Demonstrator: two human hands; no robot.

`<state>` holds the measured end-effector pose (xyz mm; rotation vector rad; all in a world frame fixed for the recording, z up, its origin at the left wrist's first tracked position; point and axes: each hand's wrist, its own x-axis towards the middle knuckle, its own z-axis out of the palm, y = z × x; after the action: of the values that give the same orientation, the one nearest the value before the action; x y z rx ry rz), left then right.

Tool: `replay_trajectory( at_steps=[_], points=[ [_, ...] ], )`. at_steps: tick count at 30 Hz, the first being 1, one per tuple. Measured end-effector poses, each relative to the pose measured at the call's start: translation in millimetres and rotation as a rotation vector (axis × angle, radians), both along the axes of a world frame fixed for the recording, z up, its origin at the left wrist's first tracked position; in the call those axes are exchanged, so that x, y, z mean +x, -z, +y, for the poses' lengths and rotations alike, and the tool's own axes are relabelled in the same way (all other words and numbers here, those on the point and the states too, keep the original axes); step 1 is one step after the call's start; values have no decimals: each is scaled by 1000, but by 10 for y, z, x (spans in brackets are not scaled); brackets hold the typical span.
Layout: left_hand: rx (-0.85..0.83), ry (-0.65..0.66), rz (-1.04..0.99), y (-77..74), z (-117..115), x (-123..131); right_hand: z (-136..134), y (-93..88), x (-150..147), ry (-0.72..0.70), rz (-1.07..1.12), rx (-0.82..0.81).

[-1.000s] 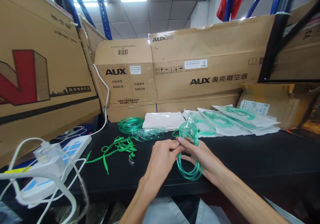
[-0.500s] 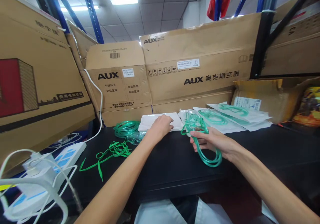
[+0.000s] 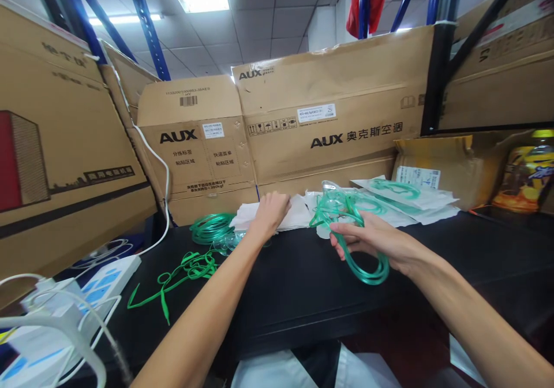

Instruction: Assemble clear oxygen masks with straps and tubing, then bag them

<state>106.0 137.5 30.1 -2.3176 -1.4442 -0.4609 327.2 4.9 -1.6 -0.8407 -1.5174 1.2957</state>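
Note:
My right hand (image 3: 375,239) is closed round a coil of green tubing (image 3: 361,261) with a clear mask at its top, held above the black table (image 3: 303,290). My left hand (image 3: 270,213) reaches forward and pinches the edge of a stack of white plastic bags (image 3: 298,215) at the back of the table. Just left of that hand lie another green tubing coil (image 3: 211,226) and a clear mask (image 3: 227,241).
Sealed packs with green tubing (image 3: 402,194) lie behind my right hand. Loose green straps (image 3: 182,269) lie at the left, near a white power strip (image 3: 64,313) with cables. Cardboard boxes (image 3: 329,116) wall the back and left. An open box (image 3: 450,165) stands at the right.
My left hand let go of the coil, reached to the white bags and closed on their edge. My right hand lifted the coil slightly to the right.

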Motion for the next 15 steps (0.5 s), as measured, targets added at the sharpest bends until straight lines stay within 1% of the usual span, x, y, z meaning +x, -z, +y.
replay_trajectory(
  at_steps=[2,4,6,8,11,13,14,15],
  points=[
    [86,-5,-58,-103,-57,-80,-52,-74,41,-12,-4,36],
    [172,25,-113,-170,-185,-176,-121,-157,115,-11,-9,68],
    [242,93,-151,-147,-393,-277,-205,-237,210,15,-12,92],
    [278,186,-164,-9,-664,-381,-305,-298,303,49,-15,110],
    [264,357,-131,348,-1086,-553,-484,-325,392,100,-40,91],
    [222,508,-111,575,-1314,-669,-615,-288,404,109,-65,50],
    [165,535,-112,656,-1403,-718,-677,-252,397,106,-79,22],
    [115,539,-117,705,-1475,-755,-735,-208,382,95,-94,-6]
  ],
)
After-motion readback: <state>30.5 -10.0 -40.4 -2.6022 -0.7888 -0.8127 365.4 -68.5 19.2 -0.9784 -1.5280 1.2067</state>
